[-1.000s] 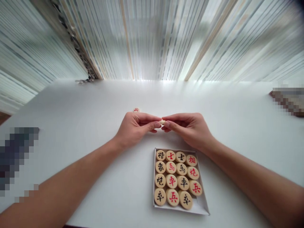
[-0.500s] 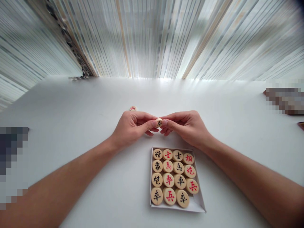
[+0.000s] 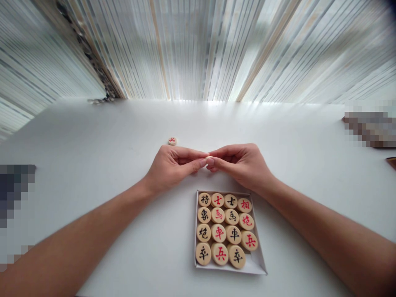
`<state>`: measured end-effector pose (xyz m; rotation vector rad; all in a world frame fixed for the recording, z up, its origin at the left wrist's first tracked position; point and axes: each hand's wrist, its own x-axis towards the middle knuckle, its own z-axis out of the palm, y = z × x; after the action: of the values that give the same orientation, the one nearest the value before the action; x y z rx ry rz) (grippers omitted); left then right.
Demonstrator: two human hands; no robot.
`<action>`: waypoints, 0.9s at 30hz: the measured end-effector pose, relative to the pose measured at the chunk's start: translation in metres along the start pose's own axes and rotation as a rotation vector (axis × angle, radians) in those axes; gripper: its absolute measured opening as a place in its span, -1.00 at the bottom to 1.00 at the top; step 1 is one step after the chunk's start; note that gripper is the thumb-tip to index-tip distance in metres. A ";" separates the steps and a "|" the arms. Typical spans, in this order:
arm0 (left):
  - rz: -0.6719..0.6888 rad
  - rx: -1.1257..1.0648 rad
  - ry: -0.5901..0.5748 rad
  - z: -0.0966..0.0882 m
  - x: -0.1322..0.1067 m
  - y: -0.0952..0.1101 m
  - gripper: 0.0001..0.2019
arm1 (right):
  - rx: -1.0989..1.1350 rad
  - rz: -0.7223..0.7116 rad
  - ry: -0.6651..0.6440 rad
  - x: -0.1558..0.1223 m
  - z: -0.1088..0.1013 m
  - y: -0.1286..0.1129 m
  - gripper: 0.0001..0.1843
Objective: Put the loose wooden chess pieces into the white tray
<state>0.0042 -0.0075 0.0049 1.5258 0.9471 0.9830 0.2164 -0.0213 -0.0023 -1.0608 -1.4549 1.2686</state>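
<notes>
Between the fingertips of both hands is a xiangqi piece [image 3: 208, 157], a small round wooden disc mostly covered by my thumbs. My left hand [image 3: 181, 161] pinches it from the left, and my right hand [image 3: 236, 161] pinches it from the right. Both are raised over the table beyond a shallow white box [image 3: 262, 264]. Rows of round pieces with red or black characters fill most of that box, with a gap at its near right corner. Just past my left knuckles lies a loose piece with a red character [image 3: 172, 141].
A white table [image 3: 123, 132] spreads beneath everything. Pale striped string curtains [image 3: 185, 49] hang along its far edge, with a dark beaded strand [image 3: 93, 62] at the left. Blurred-out objects lie at the right edge [image 3: 371, 128] and left edge [image 3: 15, 185].
The held piece has been turned by my fingers, so its black character no longer shows and my thumbs cover more of it. The box and the loose piece stay in place.
</notes>
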 end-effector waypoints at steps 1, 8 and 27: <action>0.000 -0.002 0.009 0.000 0.000 0.000 -0.78 | 0.003 0.003 0.006 0.000 0.000 0.000 -0.58; -0.006 -0.006 -0.010 -0.001 0.000 0.001 -0.77 | 0.019 -0.013 -0.038 0.001 -0.002 -0.003 -0.62; -0.030 -0.079 -0.041 -0.004 0.002 0.001 -0.59 | 0.089 0.034 -0.093 0.005 -0.004 -0.008 -0.56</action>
<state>0.0013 -0.0048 0.0065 1.4566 0.8899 0.9536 0.2193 -0.0165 0.0060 -0.9829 -1.4410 1.4105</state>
